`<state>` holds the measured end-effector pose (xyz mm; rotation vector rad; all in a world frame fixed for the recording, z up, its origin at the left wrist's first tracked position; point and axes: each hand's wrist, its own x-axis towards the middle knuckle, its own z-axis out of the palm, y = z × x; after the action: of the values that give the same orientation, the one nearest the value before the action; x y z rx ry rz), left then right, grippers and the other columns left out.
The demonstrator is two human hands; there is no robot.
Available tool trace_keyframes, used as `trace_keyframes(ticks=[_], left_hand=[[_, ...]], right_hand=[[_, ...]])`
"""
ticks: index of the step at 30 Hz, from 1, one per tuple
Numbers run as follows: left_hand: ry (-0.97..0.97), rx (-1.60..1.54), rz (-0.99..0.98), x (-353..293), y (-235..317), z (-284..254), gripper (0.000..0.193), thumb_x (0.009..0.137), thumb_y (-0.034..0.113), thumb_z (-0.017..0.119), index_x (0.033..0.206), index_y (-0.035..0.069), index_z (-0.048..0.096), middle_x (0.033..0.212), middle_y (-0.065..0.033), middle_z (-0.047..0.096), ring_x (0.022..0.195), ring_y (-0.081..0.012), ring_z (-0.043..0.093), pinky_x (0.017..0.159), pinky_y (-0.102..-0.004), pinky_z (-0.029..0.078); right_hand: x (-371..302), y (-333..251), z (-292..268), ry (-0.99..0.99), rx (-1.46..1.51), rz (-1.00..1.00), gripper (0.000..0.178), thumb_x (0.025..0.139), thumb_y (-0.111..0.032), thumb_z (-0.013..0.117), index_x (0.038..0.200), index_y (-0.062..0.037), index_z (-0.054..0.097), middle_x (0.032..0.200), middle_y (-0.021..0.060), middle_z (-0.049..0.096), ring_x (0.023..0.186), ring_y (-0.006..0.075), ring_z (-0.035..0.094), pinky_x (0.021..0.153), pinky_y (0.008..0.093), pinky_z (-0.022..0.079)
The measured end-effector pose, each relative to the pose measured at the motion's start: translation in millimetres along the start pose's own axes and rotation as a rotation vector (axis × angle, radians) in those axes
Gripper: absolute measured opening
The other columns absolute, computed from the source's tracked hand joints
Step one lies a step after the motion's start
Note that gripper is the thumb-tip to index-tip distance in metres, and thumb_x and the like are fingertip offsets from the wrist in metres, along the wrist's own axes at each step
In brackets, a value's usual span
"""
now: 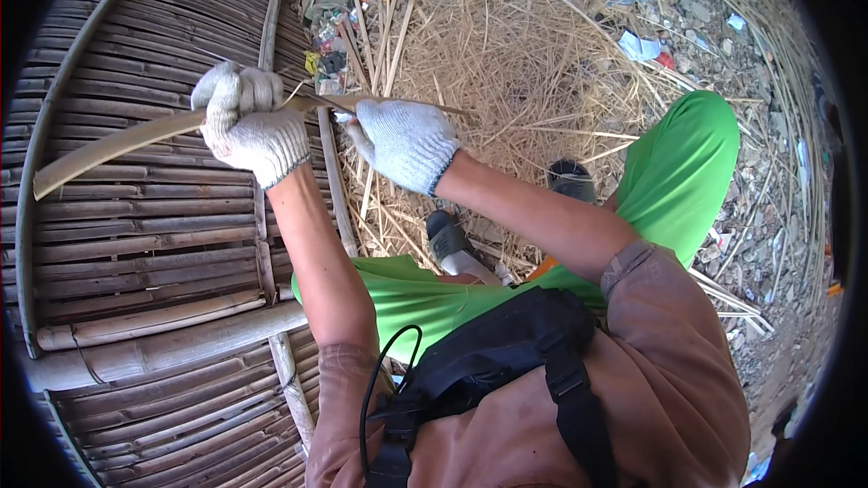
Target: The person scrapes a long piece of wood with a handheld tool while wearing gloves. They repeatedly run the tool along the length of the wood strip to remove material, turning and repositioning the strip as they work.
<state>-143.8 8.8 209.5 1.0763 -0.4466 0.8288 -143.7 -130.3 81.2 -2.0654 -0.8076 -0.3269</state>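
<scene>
My left hand point(246, 122), in a white knit glove, is closed around a long pale bamboo strip point(108, 146) that runs from the left toward the middle. My right hand point(404, 142), also gloved, grips a knife point(336, 108) whose blade lies against the strip just right of my left hand. A thin shaving curls off the strip between the two hands. Both hands are held above a woven bamboo panel point(145, 217), over its right edge.
A heap of bamboo shavings and thin slivers point(506, 63) lies on the ground ahead. My green-trousered legs point(687, 172) and dark shoes point(571, 179) rest beside it. Rubble and litter point(723, 27) cover the ground at right. Thick bamboo poles point(163, 343) brace the panel.
</scene>
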Motion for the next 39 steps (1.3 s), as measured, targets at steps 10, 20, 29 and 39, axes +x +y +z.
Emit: trace_keyframes(ticks=[10,20,29,39], left_hand=[[-0.096,-0.036,-0.065,7.1,-9.1,4.9,0.006,0.085,0.002,0.069,0.08,0.002,0.066,0.054,0.0062,0.033,0.045,-0.0088,0.025,0.046,-0.0288,0.02],[-0.111,-0.051,-0.042,13.8,-7.7,-2.1,0.006,0.085,0.001,0.068,0.09,-0.002,0.07,0.055,0.0046,0.036,0.045,-0.009,0.028,0.044,-0.0292,0.024],[-0.325,-0.128,-0.106,-6.7,39.3,-86.0,0.012,0.1,0.011,0.064,0.1,0.002,0.072,0.061,0.0051,0.044,0.054,-0.0107,0.039,0.056,-0.0295,0.035],[0.197,0.852,-0.497,-89.6,-67.2,-176.6,0.031,0.106,0.033,0.07,0.122,0.007,0.065,0.102,-0.0026,0.067,0.087,-0.0121,0.064,0.074,-0.0305,0.058]], right_hand=[[-38.1,71.5,1.8,-0.46,-0.029,0.428,0.044,0.108,-0.038,0.049,0.109,0.0016,0.067,0.085,0.0232,0.072,0.078,0.036,0.074,0.072,0.0522,0.06],[-65.2,122.5,49.1,-0.606,-0.154,0.404,0.039,0.101,-0.028,0.055,0.105,0.0039,0.077,0.096,0.0266,0.076,0.088,0.0351,0.078,0.074,0.0486,0.064],[-143.1,180.3,77.7,-0.59,-0.085,0.882,0.05,0.104,-0.042,0.053,0.119,0.0002,0.075,0.12,0.0262,0.074,0.112,0.0415,0.073,0.098,0.0507,0.058],[-152.5,201.6,82.9,-0.607,-0.09,0.802,0.056,0.103,-0.048,0.055,0.112,0.0041,0.074,0.112,0.0303,0.074,0.107,0.0455,0.072,0.094,0.0528,0.057]])
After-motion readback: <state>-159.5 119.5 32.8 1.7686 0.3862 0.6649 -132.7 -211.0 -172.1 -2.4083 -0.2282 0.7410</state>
